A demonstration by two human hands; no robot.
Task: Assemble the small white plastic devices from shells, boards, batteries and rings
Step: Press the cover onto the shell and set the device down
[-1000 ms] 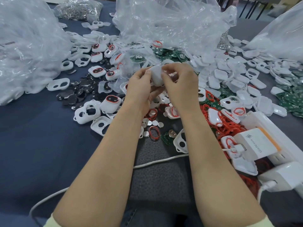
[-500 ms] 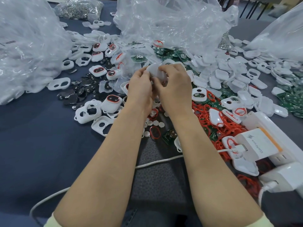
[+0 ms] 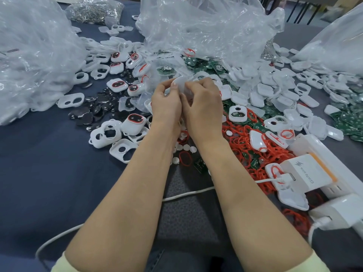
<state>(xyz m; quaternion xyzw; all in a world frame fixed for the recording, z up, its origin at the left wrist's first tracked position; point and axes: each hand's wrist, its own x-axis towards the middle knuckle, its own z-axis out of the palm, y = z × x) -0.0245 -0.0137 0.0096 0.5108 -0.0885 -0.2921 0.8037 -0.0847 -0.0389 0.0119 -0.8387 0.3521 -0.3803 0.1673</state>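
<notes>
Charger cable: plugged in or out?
Plugged in. The connector of the white cable sits in the side port of the white charger, which stands on the power strip.

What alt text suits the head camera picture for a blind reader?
A left hand and right hand pinch one small white shell above a blue table strewn with white shells, red rings, green boards, dark batteries and clear bags.

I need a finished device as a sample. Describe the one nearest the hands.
Find the left hand. Just left of its wrist, on the blue cloth, sits a closed white device. Unlike the hollow shells beside it, its top window is dark and red-rimmed.
</notes>
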